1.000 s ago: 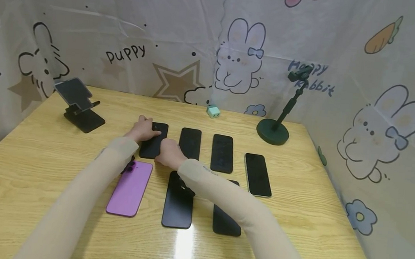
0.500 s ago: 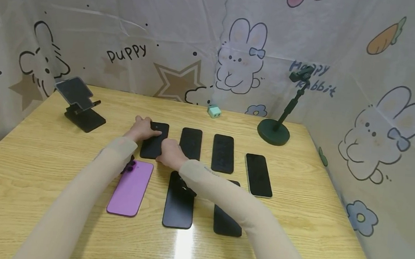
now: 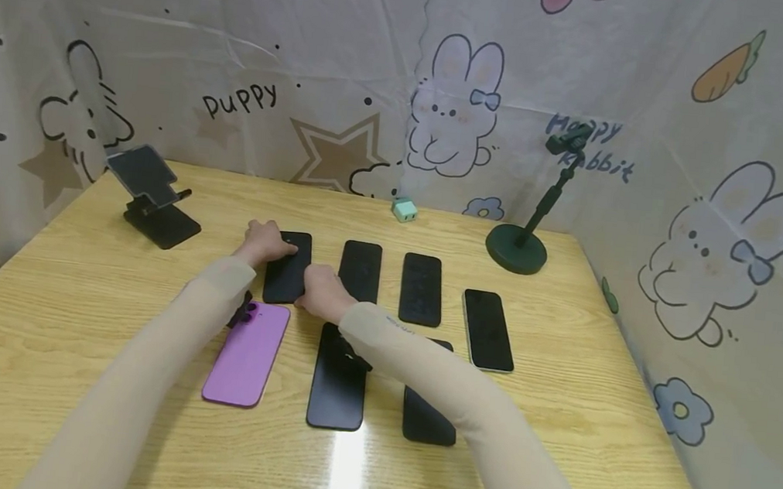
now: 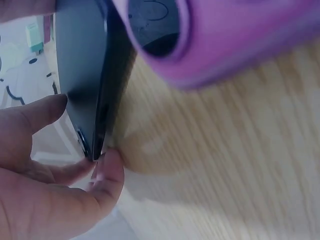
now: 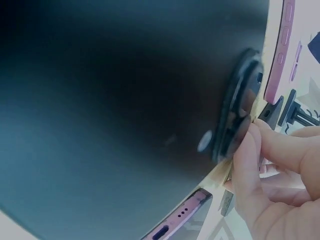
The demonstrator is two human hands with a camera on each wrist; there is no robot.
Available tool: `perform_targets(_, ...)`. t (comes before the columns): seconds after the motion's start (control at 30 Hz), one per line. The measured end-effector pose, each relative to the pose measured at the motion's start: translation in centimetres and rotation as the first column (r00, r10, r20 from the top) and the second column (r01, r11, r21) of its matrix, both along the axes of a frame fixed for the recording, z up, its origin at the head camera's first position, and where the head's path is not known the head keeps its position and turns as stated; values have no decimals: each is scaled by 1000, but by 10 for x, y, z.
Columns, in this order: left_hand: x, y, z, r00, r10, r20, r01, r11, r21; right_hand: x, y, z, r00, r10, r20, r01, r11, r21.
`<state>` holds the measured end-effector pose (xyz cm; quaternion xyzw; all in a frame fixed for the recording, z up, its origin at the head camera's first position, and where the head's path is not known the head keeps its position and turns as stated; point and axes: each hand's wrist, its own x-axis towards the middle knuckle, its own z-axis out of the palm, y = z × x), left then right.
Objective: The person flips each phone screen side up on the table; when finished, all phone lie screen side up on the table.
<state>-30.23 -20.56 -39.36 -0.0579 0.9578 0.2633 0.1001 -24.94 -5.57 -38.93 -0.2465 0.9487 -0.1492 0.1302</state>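
At the far left of the back row lies a black phone (image 3: 288, 268), dark side up. My left hand (image 3: 266, 242) grips its upper left part. In the left wrist view the thumb (image 4: 47, 111) presses on the phone's flat side and the other fingers curl at its edge. My right hand (image 3: 324, 291) pinches near its lower right corner, fingers curled; the right wrist view shows thumb and index finger together there. Below my left wrist lies a purple phone (image 3: 247, 354), camera lenses up. A larger black phone (image 3: 338, 383) lies under my right wrist, partly hidden.
Two black phones (image 3: 360, 271) (image 3: 421, 289) and a light-edged phone (image 3: 487, 330) continue the back row. Another black phone (image 3: 428, 419) is partly behind my right sleeve. A black phone stand (image 3: 157, 208), a mint charger (image 3: 404, 210) and a green stand (image 3: 517, 248) stand behind.
My left hand and the black phone have shifted slightly left, and the phone's lower edge a little nearer. My right hand has barely moved. The other phones lie as before.
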Motion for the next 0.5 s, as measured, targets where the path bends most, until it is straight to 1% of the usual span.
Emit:
perform_targets(0.07, 2, -3, 1, 1000, -14, -16, 14, 1000, 17, 0, 1, -1, 1000, -7, 7, 7, 1000, 4)
perform_targets(0.2, 7, -10, 7, 998, -28, -50, 33, 995, 95, -2, 1, -4, 999, -40, 13, 40, 999, 11)
perform_targets(0.27, 9, -12, 9, 998, -29, -61, 36, 992, 121, -2, 1, -4, 998, -62, 19, 62, 998, 15)
perform_targets(0.37, 11, -17, 7, 997, -18, -76, 28, 989, 142, -2, 0, -5, 997, -76, 13, 76, 997, 31)
perform_targets(0.5, 12, -20, 3, 995, 3, -98, 11, 990, 141, 0, 0, -5, 998, -66, 9, 66, 997, 28)
